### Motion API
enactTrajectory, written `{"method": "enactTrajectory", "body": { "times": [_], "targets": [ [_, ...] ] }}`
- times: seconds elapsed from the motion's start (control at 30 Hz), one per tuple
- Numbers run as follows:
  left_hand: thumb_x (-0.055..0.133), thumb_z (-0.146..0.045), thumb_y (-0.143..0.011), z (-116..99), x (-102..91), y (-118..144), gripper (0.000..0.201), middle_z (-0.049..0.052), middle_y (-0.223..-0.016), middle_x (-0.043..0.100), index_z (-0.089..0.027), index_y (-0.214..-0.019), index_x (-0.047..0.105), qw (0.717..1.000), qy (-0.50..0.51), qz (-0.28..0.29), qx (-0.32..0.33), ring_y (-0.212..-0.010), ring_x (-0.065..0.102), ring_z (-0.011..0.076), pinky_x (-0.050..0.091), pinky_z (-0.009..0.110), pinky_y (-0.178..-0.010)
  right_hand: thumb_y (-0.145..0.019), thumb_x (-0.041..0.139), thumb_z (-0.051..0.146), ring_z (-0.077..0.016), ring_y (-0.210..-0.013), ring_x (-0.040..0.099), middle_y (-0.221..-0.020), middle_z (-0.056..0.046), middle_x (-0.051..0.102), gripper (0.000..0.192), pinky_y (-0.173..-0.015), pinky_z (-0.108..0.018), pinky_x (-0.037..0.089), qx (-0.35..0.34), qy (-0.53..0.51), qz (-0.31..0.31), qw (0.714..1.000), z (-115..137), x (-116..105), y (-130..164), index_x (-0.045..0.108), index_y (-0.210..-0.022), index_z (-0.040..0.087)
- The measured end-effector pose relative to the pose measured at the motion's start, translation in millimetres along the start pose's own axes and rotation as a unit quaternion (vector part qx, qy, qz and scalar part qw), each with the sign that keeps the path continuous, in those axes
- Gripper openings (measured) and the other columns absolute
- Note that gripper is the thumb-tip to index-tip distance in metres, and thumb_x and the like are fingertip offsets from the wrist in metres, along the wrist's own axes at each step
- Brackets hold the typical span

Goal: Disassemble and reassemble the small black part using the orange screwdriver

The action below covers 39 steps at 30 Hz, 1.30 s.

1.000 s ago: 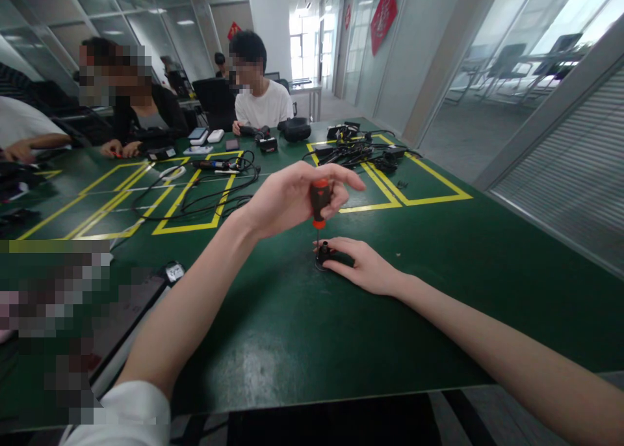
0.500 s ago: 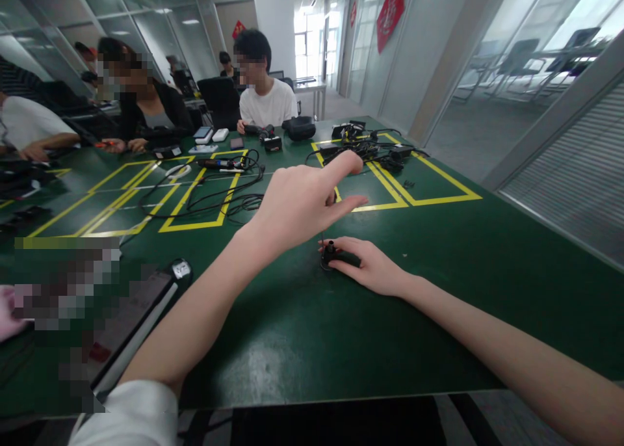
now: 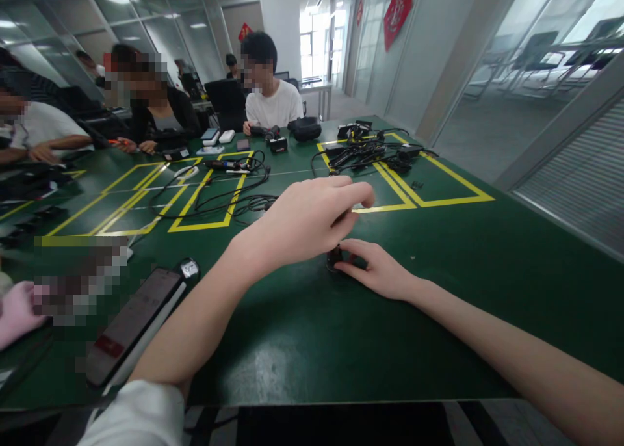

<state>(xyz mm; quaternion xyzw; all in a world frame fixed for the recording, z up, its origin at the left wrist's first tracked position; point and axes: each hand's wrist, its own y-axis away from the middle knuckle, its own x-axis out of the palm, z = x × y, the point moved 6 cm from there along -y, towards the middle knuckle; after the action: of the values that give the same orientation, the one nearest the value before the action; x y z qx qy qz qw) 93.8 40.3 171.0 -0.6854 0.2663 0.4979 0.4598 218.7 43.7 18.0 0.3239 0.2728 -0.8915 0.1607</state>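
On matte green felt, right hand pins a small black cylinder; left hand's curled grip hides any contents.

A phone lies near tangled cables, with perhaps chargers beyond.

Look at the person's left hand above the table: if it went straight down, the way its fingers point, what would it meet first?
Probably the small black part that the right hand steadies on the green table. The left hand is directly above it, though depth is hard to judge.
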Motion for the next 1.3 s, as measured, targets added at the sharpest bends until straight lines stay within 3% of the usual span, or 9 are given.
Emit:
{"method": "enactTrajectory", "body": {
  "times": [0.2, 0.3, 0.43, 0.6, 0.77, 0.93, 1.13, 1.3],
  "targets": [
    [0.049, -0.010, -0.089, -7, -9.0, 3, 0.042, 0.010, -0.112, 0.068, -0.016, -0.127, 0.066, 0.999, -0.027, 0.033, 0.016, -0.096, 0.066, 0.0204, 0.052, 0.030, -0.081, -0.099, 0.060, 0.029, -0.0213, -0.079, 0.071, -0.105, -0.011, 0.077, 0.021, -0.074, -0.036, 0.061, -0.037, 0.027, 0.010, 0.999, 11, 2, 1, 0.071, -0.115, 0.019],
    [0.044, -0.012, -0.095, -8, -9.0, 1, 0.039, 0.011, -0.116, 0.067, -0.017, -0.126, 0.068, 0.995, -0.069, 0.066, 0.008, -0.090, 0.067, 0.0195, 0.051, 0.030, -0.075, -0.100, 0.059, 0.027, -0.0230, -0.087, 0.073, -0.107, -0.011, 0.078, 0.020, -0.078, -0.038, 0.062, -0.062, 0.037, 0.015, 0.997, 17, 4, 2, 0.070, -0.116, 0.019],
    [0.044, -0.015, -0.097, -8, -7.6, -3, 0.035, 0.010, -0.107, 0.069, -0.017, -0.119, 0.071, 0.990, -0.115, 0.086, -0.003, -0.083, 0.066, 0.0203, 0.049, 0.031, -0.070, -0.100, 0.060, 0.027, -0.0248, -0.094, 0.074, -0.104, -0.012, 0.078, 0.019, -0.083, -0.039, 0.062, -0.073, 0.047, 0.008, 0.996, 19, 6, 4, 0.069, -0.114, 0.018],
    [0.051, -0.017, -0.094, -20, -10.9, -1, 0.025, 0.010, -0.103, 0.067, -0.016, -0.107, 0.072, 0.987, -0.111, 0.094, 0.068, -0.089, 0.064, 0.0216, 0.048, 0.031, -0.073, -0.100, 0.059, 0.029, -0.0249, -0.086, 0.074, -0.095, -0.010, 0.077, 0.015, -0.073, -0.036, 0.060, -0.067, 0.051, -0.008, 0.996, 18, 5, 7, 0.070, -0.104, 0.019],
    [0.048, -0.014, -0.097, -26, -11.2, 6, 0.024, 0.007, -0.096, 0.064, -0.017, -0.107, 0.069, 0.982, -0.106, 0.120, 0.097, -0.069, 0.057, 0.0151, 0.042, 0.028, -0.060, -0.098, 0.059, 0.026, -0.0252, -0.085, 0.075, -0.095, -0.009, 0.078, 0.014, -0.073, -0.036, 0.061, -0.056, 0.046, 0.004, 0.997, 21, 3, 9, 0.070, -0.104, 0.020],
    [0.053, -0.016, -0.095, -33, -14.8, 12, 0.020, 0.008, -0.099, 0.065, -0.020, -0.102, 0.072, 0.976, -0.076, 0.099, 0.176, -0.081, 0.058, 0.0178, 0.046, 0.029, -0.069, -0.100, 0.056, 0.025, -0.0260, -0.094, 0.075, -0.099, -0.010, 0.079, 0.015, -0.080, -0.037, 0.063, -0.069, 0.039, -0.009, 0.997, 31, 0, 11, 0.071, -0.101, 0.021],
    [0.045, -0.016, -0.101, -21, -14.8, 14, 0.031, 0.004, -0.111, 0.063, -0.025, -0.117, 0.069, 0.976, -0.079, 0.091, 0.181, -0.069, 0.054, 0.0103, 0.039, 0.025, -0.059, -0.100, 0.055, 0.024, -0.0262, -0.092, 0.076, -0.102, -0.011, 0.078, 0.015, -0.077, -0.038, 0.064, -0.056, 0.025, -0.002, 0.998, 36, -3, 14, 0.069, -0.099, 0.020],
    [0.040, -0.021, -0.099, -11, -16.0, 13, 0.039, 0.006, -0.118, 0.062, -0.030, -0.127, 0.066, 0.975, -0.038, 0.114, 0.185, -0.085, 0.062, 0.0163, 0.048, 0.028, -0.069, -0.101, 0.054, 0.024, -0.0258, -0.083, 0.078, -0.094, -0.009, 0.080, 0.016, -0.070, -0.037, 0.065, -0.054, 0.034, 0.019, 0.998, 36, -4, 17, 0.069, -0.097, 0.022]
  ]
}}
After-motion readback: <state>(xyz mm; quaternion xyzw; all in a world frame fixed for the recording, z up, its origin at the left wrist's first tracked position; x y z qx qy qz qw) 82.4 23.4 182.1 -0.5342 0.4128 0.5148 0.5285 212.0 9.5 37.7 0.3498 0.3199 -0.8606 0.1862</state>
